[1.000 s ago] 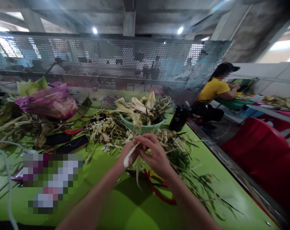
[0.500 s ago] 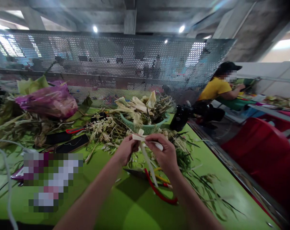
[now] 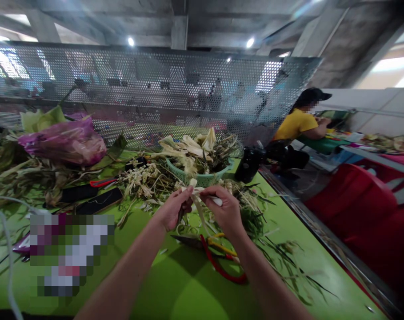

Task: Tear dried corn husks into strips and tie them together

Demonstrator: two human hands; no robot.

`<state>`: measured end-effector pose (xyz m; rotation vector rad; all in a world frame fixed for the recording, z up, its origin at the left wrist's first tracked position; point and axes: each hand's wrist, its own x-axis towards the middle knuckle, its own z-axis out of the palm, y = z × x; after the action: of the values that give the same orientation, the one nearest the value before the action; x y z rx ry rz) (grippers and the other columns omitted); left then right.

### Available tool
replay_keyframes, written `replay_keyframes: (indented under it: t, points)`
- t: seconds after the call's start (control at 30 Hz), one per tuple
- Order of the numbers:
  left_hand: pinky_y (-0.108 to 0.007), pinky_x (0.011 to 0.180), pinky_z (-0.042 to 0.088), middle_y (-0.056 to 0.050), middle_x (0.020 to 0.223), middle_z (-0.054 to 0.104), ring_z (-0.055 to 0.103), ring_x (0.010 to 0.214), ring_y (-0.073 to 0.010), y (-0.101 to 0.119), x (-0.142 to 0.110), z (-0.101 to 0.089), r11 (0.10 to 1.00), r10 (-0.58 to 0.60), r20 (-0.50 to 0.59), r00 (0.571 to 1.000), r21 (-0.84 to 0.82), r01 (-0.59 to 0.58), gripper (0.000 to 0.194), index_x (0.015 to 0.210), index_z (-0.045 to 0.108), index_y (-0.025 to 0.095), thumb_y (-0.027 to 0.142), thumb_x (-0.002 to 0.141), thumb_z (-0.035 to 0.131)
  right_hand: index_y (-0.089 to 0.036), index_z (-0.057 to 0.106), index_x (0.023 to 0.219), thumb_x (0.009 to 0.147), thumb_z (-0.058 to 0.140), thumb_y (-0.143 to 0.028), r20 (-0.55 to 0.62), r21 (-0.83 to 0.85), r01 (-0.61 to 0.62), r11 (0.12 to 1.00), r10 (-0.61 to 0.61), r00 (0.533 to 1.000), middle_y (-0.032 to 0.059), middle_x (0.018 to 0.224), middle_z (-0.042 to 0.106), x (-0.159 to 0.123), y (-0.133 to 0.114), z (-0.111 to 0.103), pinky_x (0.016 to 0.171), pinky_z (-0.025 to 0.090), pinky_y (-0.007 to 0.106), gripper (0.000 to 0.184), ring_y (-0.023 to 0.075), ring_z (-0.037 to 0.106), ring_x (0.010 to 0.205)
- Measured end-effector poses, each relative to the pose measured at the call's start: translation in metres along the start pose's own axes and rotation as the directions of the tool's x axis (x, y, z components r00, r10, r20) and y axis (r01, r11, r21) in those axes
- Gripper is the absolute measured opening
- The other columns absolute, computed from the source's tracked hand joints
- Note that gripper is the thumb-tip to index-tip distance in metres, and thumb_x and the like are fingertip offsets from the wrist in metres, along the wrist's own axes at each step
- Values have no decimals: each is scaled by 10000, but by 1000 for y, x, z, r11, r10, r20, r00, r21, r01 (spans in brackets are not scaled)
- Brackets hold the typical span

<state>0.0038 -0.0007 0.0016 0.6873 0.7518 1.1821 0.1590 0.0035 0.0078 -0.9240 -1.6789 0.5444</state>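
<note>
Pale strip (image 3: 199,212) lies just beyond the red-and-yellow scissors (image 3: 205,245), between the fingers: left hand (image 3: 174,210), beyond the blades, and right hand (image 3: 226,210), beyond the handles, both pinch its top, equally near. Its tail slopes down toward the scissors. Whether the white end (image 3: 218,201) joins it, I cannot tell. Farther beyond the scissors stands a green basket (image 3: 205,178).

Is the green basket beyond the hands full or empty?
Full: pale dried husks heap above the rim of the green basket.
</note>
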Motion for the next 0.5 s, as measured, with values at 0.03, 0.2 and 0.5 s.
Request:
replay_keyframes:
  t: [0.03, 0.2, 0.5]
  points:
    - [-183, 488, 326, 48, 589, 498, 393, 475, -34, -1, 1, 0, 1000, 0, -33, 999, 29, 1, 359, 746, 593, 136, 451, 645, 735, -212, 666, 802, 790, 600, -210, 18, -14, 33, 999, -33, 999, 38, 818, 647, 0, 0, 0, 737, 466, 310, 67, 190, 599, 792]
    - [-170, 463, 291, 41, 587, 516, 386, 466, -32, -1, 4, -4, 997, 5, -54, 999, 75, -1, 354, 867, 657, 133, 418, 666, 718, -225, 653, 866, 804, 577, -145, 128, -179, 161, 971, -139, 982, 49, 899, 627, 0, 1, 0, 775, 473, 320, 127, 194, 594, 855]
    - [-168, 464, 314, 61, 569, 476, 379, 458, -31, -2, 8, -9, 1000, 7, -68, 998, -24, -9, 291, 805, 621, 145, 379, 664, 720, -286, 590, 1147, 719, 636, -98, 319, -534, 397, 747, -257, 912, 70, 1293, 511, -2, -3, 1, 948, 358, 451, 470, 284, 459, 1160]
